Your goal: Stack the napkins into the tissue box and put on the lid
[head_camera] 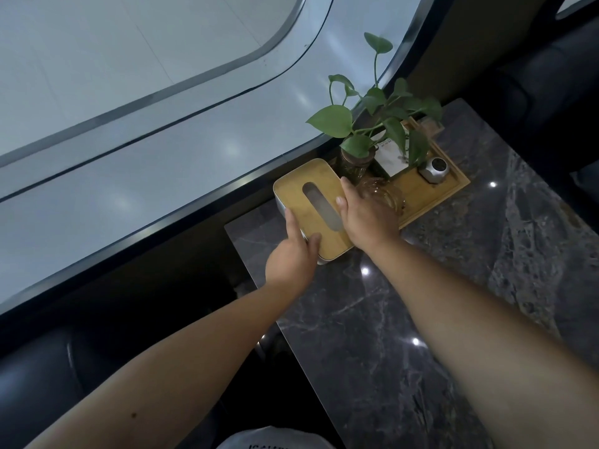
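Observation:
A white tissue box (279, 202) stands at the far left corner of the dark marble table (405, 319). Its wooden lid (301, 202), with a long oval slot, lies on top of the box. My left hand (293, 257) grips the near left corner, thumb on the lid and fingers down the side. On the right edge rests my right hand (366, 218), thumb on the lid beside the slot. No napkins are visible; the slot looks grey inside.
Right of the box a wooden tray (421, 192) carries an amber glass jar (385, 192), a potted green plant (366, 124), a white card and a small silver device (436, 170). A glass barrier runs along the left. Dark seats flank the table.

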A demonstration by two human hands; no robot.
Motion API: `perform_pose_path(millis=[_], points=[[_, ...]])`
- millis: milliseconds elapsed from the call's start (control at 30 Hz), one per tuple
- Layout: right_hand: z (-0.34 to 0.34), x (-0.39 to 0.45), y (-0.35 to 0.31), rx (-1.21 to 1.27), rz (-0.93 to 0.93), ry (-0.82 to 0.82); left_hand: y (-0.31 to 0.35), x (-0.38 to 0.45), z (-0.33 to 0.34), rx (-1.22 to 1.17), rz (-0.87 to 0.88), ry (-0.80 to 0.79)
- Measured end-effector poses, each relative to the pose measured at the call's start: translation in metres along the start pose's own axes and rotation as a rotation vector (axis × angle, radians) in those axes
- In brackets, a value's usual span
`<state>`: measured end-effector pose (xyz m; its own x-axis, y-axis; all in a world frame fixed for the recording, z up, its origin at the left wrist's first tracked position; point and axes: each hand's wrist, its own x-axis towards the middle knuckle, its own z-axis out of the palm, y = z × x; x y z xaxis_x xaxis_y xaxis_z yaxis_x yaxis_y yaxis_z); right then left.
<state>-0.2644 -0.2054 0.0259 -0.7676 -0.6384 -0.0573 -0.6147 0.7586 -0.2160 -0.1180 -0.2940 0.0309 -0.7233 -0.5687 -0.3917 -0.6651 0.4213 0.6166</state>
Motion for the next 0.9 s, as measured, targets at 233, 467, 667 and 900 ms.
perform_pose_path(millis=[233,467,667,900], points=[[-0.006,0.002,0.000,-0.025,-0.018,-0.050,0.001,0.002,-0.004,0.257,0.033,0.027],[-0.012,-0.004,0.022,0.033,-0.132,-0.186,-0.004,0.010,-0.019,0.434,0.120,-0.052],[-0.006,-0.010,0.018,-0.065,-0.065,-0.142,-0.004,0.015,-0.019,0.499,0.166,-0.057],[-0.031,-0.006,0.002,-0.056,0.077,-0.300,0.009,0.023,-0.033,0.529,0.185,-0.103]])
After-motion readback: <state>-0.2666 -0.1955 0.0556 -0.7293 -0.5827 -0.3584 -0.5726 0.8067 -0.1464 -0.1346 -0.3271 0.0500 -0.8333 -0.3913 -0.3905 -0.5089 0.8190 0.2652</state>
